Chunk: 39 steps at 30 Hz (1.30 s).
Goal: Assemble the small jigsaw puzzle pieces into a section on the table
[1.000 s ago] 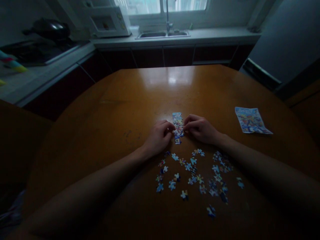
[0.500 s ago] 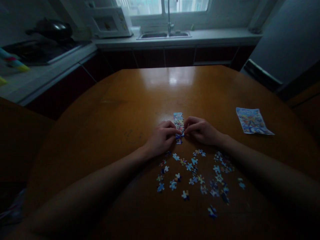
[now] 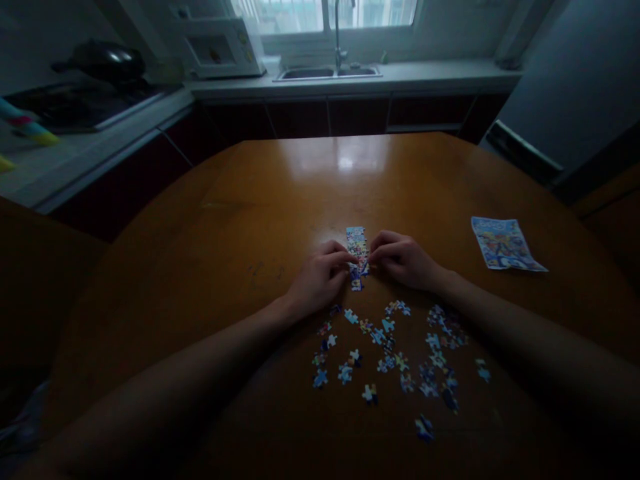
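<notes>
While the left hand rests bent fingers on the narrow, multicoloured card puzzle strip, inside the brown wooden table's far edge, the right hand bunches alongside, any pinch unclear; fitting seemingly needs alignment.

The tabletop is orange-brown. The puzzle strip runs from pale blue through mixed colours to purple-blue. Loose pieces show light blue, white, yellow and dark blue. The leaflet is blue with a multicoloured picture.
</notes>
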### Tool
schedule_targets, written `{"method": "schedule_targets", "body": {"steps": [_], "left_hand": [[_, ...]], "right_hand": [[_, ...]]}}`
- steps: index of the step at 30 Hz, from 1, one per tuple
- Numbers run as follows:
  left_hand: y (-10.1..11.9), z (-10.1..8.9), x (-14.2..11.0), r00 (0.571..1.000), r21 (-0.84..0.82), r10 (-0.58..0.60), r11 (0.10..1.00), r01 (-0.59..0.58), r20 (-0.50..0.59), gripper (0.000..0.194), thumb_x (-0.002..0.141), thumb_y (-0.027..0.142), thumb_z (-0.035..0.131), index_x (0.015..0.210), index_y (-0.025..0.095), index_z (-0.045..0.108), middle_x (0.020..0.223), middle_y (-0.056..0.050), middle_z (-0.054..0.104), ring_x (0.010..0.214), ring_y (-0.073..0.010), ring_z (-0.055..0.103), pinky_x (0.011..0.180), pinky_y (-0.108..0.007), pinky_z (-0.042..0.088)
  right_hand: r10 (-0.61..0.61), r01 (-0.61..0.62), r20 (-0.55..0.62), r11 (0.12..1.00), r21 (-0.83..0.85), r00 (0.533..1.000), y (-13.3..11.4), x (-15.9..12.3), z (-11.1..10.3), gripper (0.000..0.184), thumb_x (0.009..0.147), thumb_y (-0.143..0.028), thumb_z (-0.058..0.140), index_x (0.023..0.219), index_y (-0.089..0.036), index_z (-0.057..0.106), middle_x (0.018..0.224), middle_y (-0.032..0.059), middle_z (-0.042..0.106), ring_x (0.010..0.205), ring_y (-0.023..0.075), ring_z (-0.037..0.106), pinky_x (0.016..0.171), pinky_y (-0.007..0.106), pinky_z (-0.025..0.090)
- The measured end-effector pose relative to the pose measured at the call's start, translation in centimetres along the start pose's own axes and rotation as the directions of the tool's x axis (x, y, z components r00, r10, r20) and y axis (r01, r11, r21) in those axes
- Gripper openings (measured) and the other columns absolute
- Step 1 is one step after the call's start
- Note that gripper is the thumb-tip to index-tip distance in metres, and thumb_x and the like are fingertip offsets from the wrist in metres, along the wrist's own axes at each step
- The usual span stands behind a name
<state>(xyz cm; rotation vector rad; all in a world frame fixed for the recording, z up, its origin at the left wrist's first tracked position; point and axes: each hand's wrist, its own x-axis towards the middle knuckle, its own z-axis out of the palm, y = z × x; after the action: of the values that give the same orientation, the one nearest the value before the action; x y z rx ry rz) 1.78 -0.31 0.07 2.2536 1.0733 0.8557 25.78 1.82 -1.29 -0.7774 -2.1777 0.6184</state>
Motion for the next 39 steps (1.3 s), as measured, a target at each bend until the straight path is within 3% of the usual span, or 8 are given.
{"method": "schedule_targets", "body": {"steps": [9, 14, 25, 39], "left_hand": [[-0.19, 0.14, -0.09, 0.995, 0.112, 0.048, 0.992, -0.057, 0.083, 0.032, 0.087, 0.007, 0.058, 0.105, 0.027, 0.077, 0.104, -0.006, 0.064, 0.100, -0.0204, 0.058, 0.092, -0.040, 0.050], [-0.27, 0.10, -0.05, 0.997, 0.049, 0.038, 0.998, -0.041, 0.064, 0.030, 0.091, 0.012, 0.058, 0.109, 0.027, 0.077, 0.102, -0.006, 0.064, 0.097, -0.0188, 0.059, 0.089, -0.037, 0.051], [-0.34, 0.07, -0.02, 0.996, 0.075, 0.049, 0.996, -0.055, 0.070, 0.034, 0.087, 0.006, 0.059, 0.103, 0.028, 0.078, 0.103, -0.005, 0.065, 0.096, -0.0188, 0.059, 0.088, -0.037, 0.051], [0.00, -0.07, 0.25, 0.999, -0.018, -0.042, 0.999, 0.042, 0.015, 0.031, 0.085, 0.004, 0.055, 0.101, 0.020, 0.076, 0.099, -0.006, 0.067, 0.094, -0.0175, 0.062, 0.087, -0.035, 0.052]], "right_hand": [[0.008, -0.004, 0.103, 0.999, -0.034, 0.995, -0.02, -0.16, -0.08, 0.031, 0.080, -0.001, 0.057, 0.089, -0.022, 0.078, 0.100, 0.0048, 0.066, 0.085, 0.0158, 0.062, 0.078, 0.031, 0.049], [0.002, -0.001, 0.066, 1.000, -0.012, 0.998, -0.01, -0.11, -0.05, 0.029, 0.082, -0.003, 0.057, 0.091, -0.022, 0.077, 0.098, 0.0049, 0.066, 0.086, 0.0164, 0.062, 0.077, 0.032, 0.050], [0.000, 0.001, 0.086, 1.000, -0.022, 0.996, -0.16, 0.02, -0.08, 0.031, 0.079, -0.001, 0.056, 0.089, -0.022, 0.077, 0.098, 0.0047, 0.066, 0.085, 0.0162, 0.062, 0.077, 0.031, 0.049], [0.027, -0.028, 0.013, 0.999, 0.038, 1.000, 0.15, 0.35, 0.03, 0.028, 0.081, -0.002, 0.054, 0.085, -0.019, 0.075, 0.091, 0.0042, 0.066, 0.084, 0.0154, 0.062, 0.076, 0.030, 0.049]]}}
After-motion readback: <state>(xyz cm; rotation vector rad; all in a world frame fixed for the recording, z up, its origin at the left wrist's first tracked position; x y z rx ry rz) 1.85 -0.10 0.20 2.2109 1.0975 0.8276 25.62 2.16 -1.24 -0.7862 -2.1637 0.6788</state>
